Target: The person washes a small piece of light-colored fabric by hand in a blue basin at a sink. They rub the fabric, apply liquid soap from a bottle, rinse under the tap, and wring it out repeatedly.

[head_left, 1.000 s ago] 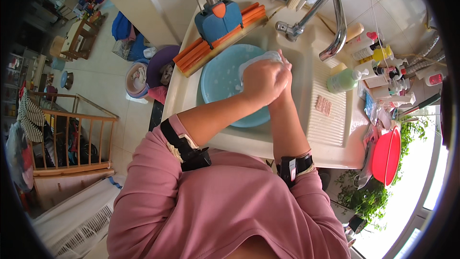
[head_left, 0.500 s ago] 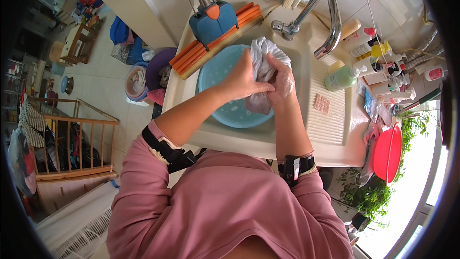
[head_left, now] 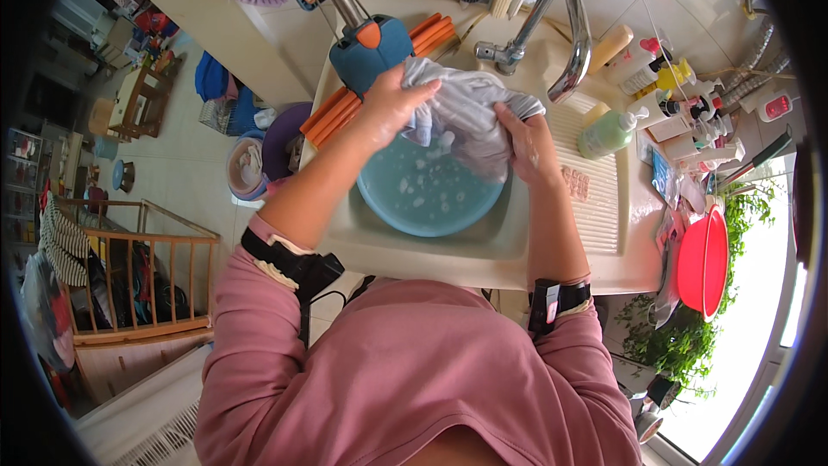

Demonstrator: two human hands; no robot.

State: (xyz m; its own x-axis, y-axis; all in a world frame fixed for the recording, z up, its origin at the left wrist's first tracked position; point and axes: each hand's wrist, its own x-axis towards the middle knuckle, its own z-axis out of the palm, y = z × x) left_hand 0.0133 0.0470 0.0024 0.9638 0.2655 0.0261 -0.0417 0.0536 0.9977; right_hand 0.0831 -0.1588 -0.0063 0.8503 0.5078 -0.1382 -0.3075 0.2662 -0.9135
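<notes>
Stretched between my two hands is a wet, light grey cloth [head_left: 466,112], bunched and crumpled, its kind not clear. My left hand [head_left: 392,105] grips its left end, thumb on top. At its right end, my right hand [head_left: 530,145] holds on, with the thumb over the fabric and suds on the skin. Below the cloth is a round blue basin [head_left: 369,194] of water with foam patches, set in a cream sink [head_left: 345,229]. The cloth covers the basin's far part. Fingers under the fabric are hidden.
A blue mop head with orange rollers [head_left: 373,53] leans at the sink's far left. The chrome faucet [head_left: 569,34] arches behind, right of centre. On the ribbed washboard [head_left: 608,216] lies pink soap [head_left: 575,183], near a green pump bottle [head_left: 606,135]. A red basin [head_left: 701,263] hangs right.
My hands have moved apart, spreading the cloth from an upright bunch into a wider sideways stretch over the basin. The view has shifted slightly.
</notes>
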